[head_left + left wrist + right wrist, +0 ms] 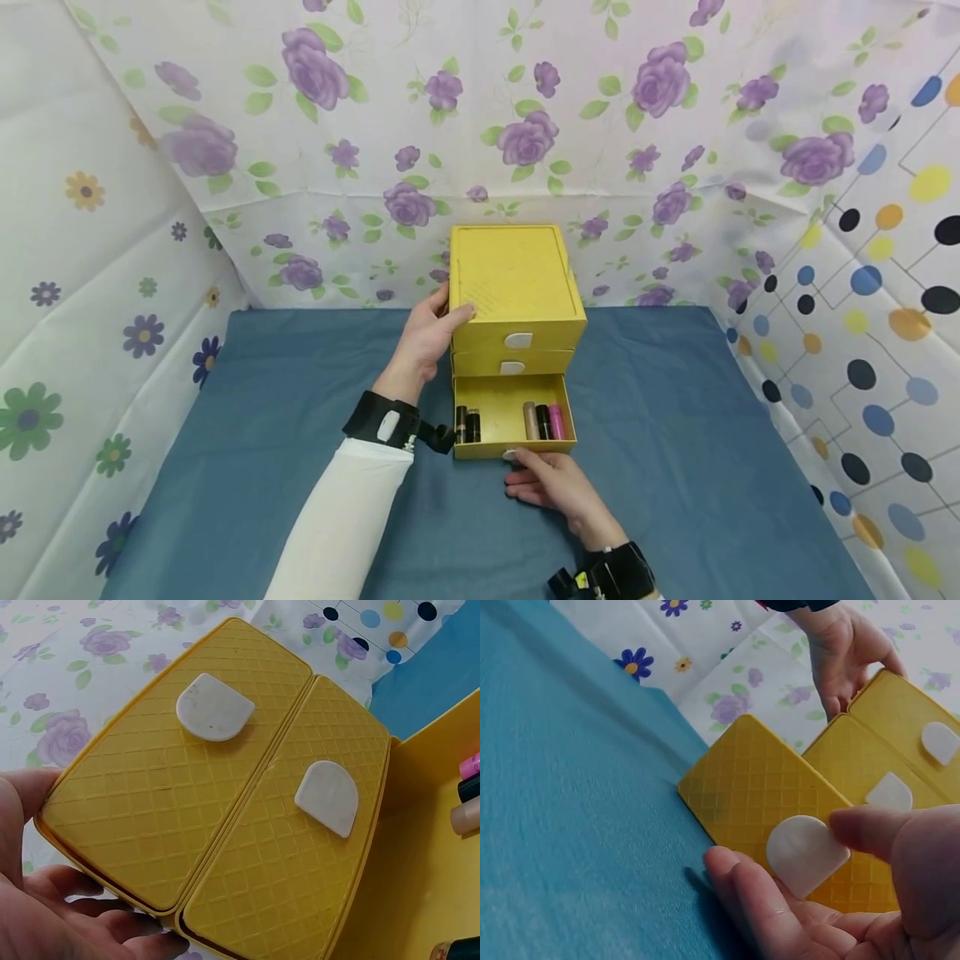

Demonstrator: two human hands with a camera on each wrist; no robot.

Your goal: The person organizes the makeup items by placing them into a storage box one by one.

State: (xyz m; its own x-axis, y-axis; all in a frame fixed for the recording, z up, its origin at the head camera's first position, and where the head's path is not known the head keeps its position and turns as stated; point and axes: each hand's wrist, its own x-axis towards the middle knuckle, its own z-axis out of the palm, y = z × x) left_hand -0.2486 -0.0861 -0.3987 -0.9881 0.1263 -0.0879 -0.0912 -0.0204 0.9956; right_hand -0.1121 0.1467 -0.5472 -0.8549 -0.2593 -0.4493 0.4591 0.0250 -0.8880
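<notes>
A yellow drawer cabinet [510,275] stands at the back of the table, with its bottom drawer [491,451] pulled out. My left hand [422,340] holds the cabinet's left side, thumb over the top edge and fingers along the side wall. At the drawer front, my right hand [558,487] pinches the white handle [808,855] between thumb and fingers. Inside the drawer, two dark tubes [472,426] stand at the left. A beige tube [531,421], a black tube [543,422] and a pink tube [557,422] are grouped at the right.
Two upper drawers with white handles [215,707] are closed. A blue cloth [712,467] covers the table. Behind the cabinet hangs a floral curtain [480,108], and a dotted sheet [892,333] borders the right side.
</notes>
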